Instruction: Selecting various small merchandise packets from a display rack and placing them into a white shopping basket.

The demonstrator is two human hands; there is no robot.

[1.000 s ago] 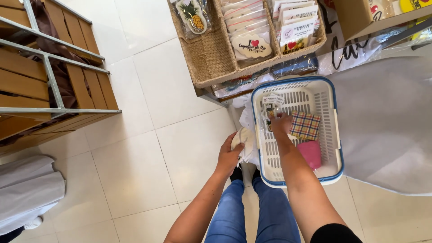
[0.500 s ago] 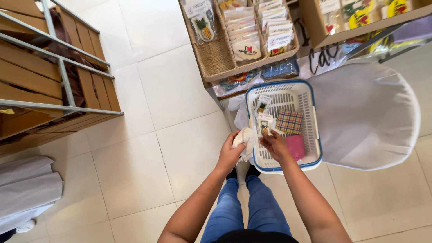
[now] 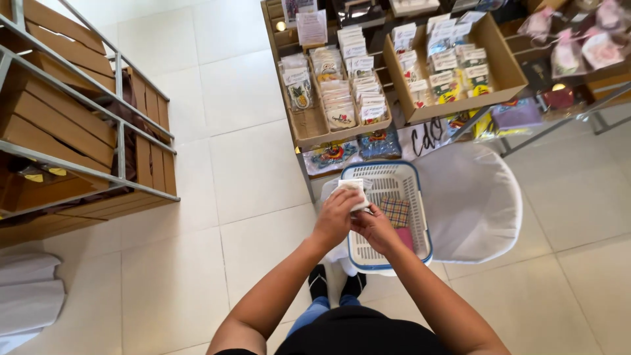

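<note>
two hands, one small white packet, over a basket

from the left: slatted wooden crates [image 3: 59,125] sit in a grey metal rack, with white cloth bundles [image 3: 29,299] on the tiled floor below them.

in the middle the person's left hand [image 3: 336,218] is closed round a small white packet [image 3: 353,192], thumb and fingers pinching it from the side. the right hand [image 3: 374,227] is just beside, fingers curled against the packet's lower edge. both hover over the near left corner of a white plastic basket with a blue rim [image 3: 420,217], which holds a checked cloth piece [image 3: 395,211] and a pink one [image 3: 405,238].

as i judge it, the grip is light and shared between two hands, so the packet could slip and drop outside the rim onto the floor.

beyond, a wooden tray [image 3: 309,128] holds rows of clear-bagged patches with white header cards, one yellow and green like a pineapple. to the right, a second wooden box [image 3: 503,62] holds more carded packets in yellow and red, above a white covered stool [image 3: 473,197].
</note>
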